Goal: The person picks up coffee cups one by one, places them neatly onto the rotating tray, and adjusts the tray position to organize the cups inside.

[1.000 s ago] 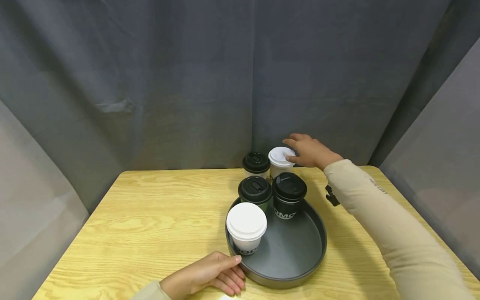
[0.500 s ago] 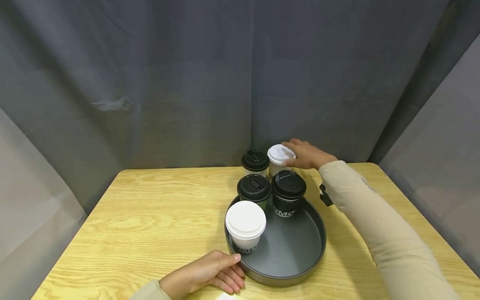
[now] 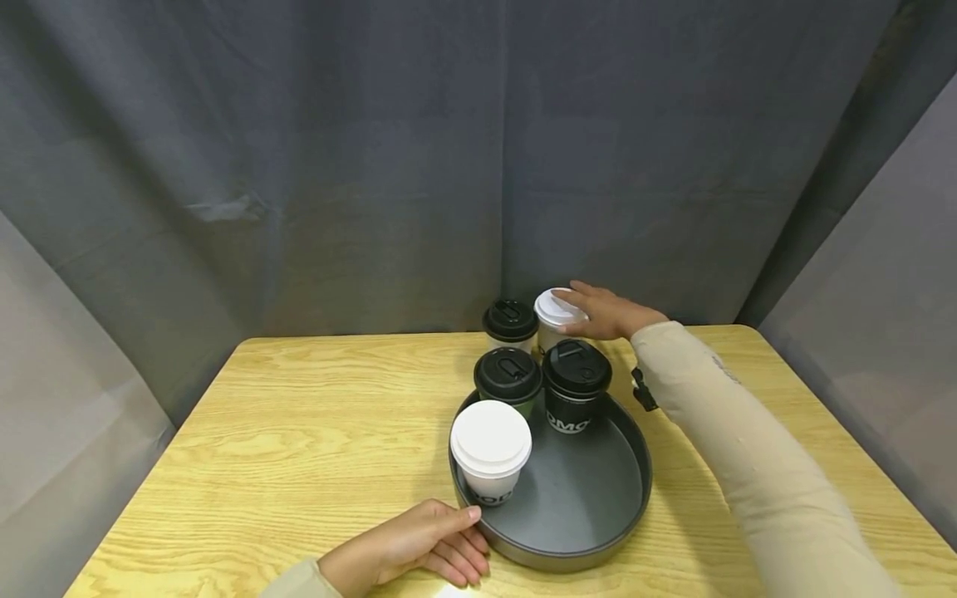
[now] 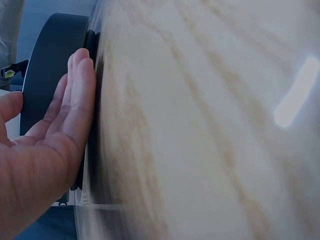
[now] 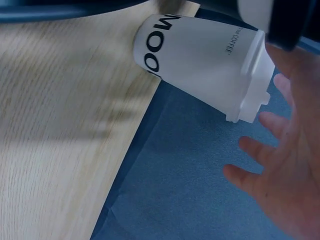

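Observation:
My left hand (image 3: 422, 544) lies against the near-left side of a round dark grey tray (image 3: 523, 555). Its thumb touches the rim, and in the left wrist view the fairly straight fingers (image 4: 80, 95) lie along the outer wall. At the table's far edge, my right hand (image 3: 609, 314) spreads its fingers over and beside the white lid of a white paper coffee cup (image 3: 552, 314). The right wrist view shows this cup (image 5: 200, 60) upright on the table relative to its edge, the fingers (image 5: 257, 150) apart from its body.
Inside the tray stand a white-lidded cup (image 3: 491, 453), a black cup (image 3: 574, 386) and a green cup with black lid (image 3: 508, 378). Behind them is another black-lidded cup (image 3: 511, 322). A grey curtain (image 3: 374, 166) hangs behind the wooden table (image 3: 314, 432).
My right hand has shifted slightly left and down, closer around the white lid. The left hand, tray and cups keep their places.

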### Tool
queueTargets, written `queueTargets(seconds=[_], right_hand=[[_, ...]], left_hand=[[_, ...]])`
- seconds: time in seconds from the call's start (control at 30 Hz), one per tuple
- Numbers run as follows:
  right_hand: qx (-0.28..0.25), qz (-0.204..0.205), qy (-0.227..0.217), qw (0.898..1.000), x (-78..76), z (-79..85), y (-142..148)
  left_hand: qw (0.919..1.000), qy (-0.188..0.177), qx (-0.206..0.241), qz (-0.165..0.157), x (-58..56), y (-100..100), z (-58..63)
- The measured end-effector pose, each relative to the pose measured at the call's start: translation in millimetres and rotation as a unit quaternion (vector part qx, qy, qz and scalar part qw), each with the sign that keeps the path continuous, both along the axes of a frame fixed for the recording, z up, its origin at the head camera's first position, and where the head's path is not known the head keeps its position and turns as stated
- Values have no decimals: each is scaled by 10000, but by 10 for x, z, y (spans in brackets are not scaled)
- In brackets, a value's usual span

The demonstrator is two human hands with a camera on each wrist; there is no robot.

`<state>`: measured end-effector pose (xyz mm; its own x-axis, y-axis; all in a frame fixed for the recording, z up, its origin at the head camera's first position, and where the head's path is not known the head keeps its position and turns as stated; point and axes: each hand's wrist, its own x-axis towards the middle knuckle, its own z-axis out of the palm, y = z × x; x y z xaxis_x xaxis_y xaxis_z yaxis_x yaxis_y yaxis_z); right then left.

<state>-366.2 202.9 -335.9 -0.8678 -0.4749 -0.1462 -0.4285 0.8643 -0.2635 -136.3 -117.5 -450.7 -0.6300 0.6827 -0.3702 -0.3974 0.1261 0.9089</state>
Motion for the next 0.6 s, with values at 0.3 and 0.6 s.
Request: queueTargets(seconds=[0.3,0.6], right_hand=[[-256,-11,-250,9994,-24,-43,-30],[-549,29,-184,9983,-54,-91,-46]], left_hand=[[10000,3,27,-5,-1,-5,-9],[10000,-26,47,-15,3,-3,-22]])
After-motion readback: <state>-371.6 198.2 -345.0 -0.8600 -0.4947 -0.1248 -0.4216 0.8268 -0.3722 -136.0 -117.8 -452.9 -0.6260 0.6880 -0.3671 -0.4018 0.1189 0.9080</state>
